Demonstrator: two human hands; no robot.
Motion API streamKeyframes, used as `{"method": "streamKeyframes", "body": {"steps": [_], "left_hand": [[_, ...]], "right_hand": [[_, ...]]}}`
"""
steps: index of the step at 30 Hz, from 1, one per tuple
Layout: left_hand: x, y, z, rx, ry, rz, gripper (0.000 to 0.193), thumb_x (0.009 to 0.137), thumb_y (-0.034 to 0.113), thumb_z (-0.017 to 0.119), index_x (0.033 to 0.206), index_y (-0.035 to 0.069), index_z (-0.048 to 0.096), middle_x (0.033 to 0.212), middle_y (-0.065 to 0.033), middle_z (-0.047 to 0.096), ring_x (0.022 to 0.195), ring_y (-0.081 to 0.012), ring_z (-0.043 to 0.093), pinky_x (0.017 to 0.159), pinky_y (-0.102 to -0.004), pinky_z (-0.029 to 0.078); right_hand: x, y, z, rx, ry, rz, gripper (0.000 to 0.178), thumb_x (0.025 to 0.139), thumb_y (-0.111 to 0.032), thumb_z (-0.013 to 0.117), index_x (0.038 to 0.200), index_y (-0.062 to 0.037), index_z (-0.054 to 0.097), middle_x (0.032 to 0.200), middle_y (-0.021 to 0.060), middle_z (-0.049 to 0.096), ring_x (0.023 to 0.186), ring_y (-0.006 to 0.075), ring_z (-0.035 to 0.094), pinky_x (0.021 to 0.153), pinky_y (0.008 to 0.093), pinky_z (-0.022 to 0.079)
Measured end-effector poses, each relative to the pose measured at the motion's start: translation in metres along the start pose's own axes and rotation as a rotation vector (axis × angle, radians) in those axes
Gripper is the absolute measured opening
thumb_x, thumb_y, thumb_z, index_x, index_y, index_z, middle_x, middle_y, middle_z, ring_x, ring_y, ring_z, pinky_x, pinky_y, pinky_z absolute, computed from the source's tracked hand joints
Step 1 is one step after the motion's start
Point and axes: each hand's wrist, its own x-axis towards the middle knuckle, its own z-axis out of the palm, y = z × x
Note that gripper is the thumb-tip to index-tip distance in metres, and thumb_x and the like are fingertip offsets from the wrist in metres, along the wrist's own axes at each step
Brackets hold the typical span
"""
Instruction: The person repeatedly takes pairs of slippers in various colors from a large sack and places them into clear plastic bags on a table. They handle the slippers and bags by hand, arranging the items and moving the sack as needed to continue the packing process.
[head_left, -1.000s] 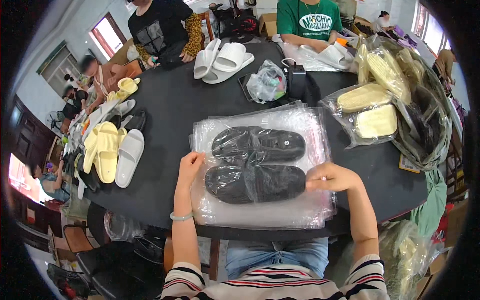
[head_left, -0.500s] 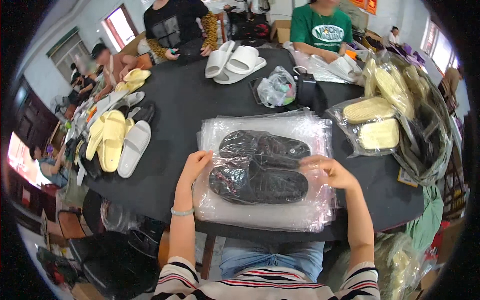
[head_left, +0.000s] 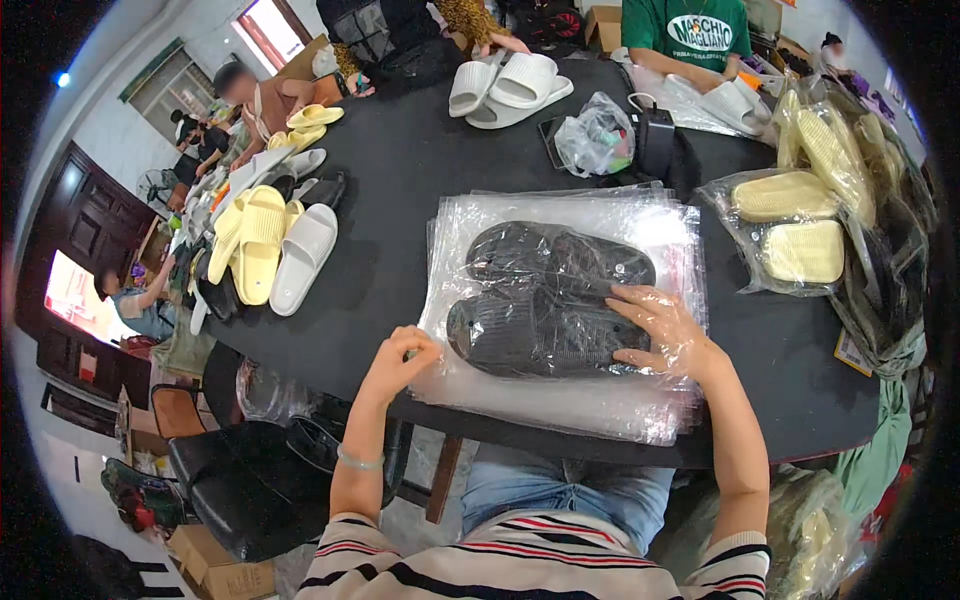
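A pair of black slide slippers lies side by side in a clear plastic bag, with the toe straps toward the left. Beneath it is a stack of clear plastic bags. My left hand is at the left edge of the bag, thumb and fingertips pinched on the plastic. My right hand rests over the heel ends of the slippers, its fingers spread on the film and nothing gripped. The slippers' undersides are hidden.
Yellow slippers and a grey slipper lie on the black table at left. White slippers and a small plastic bag are farther back. Bagged yellow slippers lie right. Co-workers sit across the table.
My right hand has come down flat, fingers spread, onto the bagged slippers. My left hand has slid toward the near part of the bag's left edge. The whole view has shifted.
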Motion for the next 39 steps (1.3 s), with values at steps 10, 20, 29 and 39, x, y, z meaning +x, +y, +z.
{"method": "streamKeyframes", "body": {"steps": [10, 20, 29, 39], "left_hand": [[-0.019, 0.001, 0.004, -0.059, -0.031, -0.12, 0.014, 0.076, 0.011, 0.076, 0.075, 0.003, 0.065, 0.084, -0.0031, 0.061, 0.092, -0.0172, 0.052, 0.082, -0.0307, 0.04], [0.005, 0.01, -0.036, 0.272, -0.463, 0.055, 0.013, 0.071, 0.017, 0.078, 0.069, 0.007, 0.07, 0.078, -0.0006, 0.064, 0.089, -0.0178, 0.055, 0.085, -0.0336, 0.041], [0.041, 0.045, 0.009, -0.168, 0.109, 0.132, 0.055, 0.091, 0.012, 0.063, 0.138, -0.002, 0.037, 0.138, -0.0172, 0.043, 0.129, -0.0262, 0.043, 0.108, -0.0375, 0.034], [0.052, -0.007, 0.061, 0.332, 0.088, 0.309, 0.057, 0.099, 0.027, 0.041, 0.143, -0.006, 0.029, 0.15, -0.0253, 0.028, 0.139, -0.0384, 0.026, 0.115, -0.0415, 0.018]], "right_hand": [[0.002, -0.004, -0.001, -0.021, -0.023, 0.048, 0.061, 0.077, -0.035, 0.072, 0.129, -0.0076, 0.054, 0.136, 0.0135, 0.05, 0.125, 0.0333, 0.046, 0.104, 0.0441, 0.036], [0.001, 0.0, 0.002, 0.014, -0.032, 0.011, 0.062, 0.077, -0.039, 0.071, 0.129, -0.0082, 0.054, 0.136, 0.0139, 0.05, 0.124, 0.0344, 0.046, 0.104, 0.0444, 0.036], [-0.002, -0.002, 0.001, -0.009, -0.027, -0.016, 0.061, 0.081, -0.043, 0.068, 0.129, -0.0077, 0.054, 0.138, 0.0145, 0.048, 0.125, 0.0334, 0.046, 0.104, 0.0436, 0.036], [0.012, -0.003, -0.01, -0.142, -0.175, -0.04, 0.071, 0.085, -0.052, 0.059, 0.133, -0.0015, 0.047, 0.137, 0.0184, 0.049, 0.126, 0.0327, 0.046, 0.104, 0.0426, 0.036]]}}
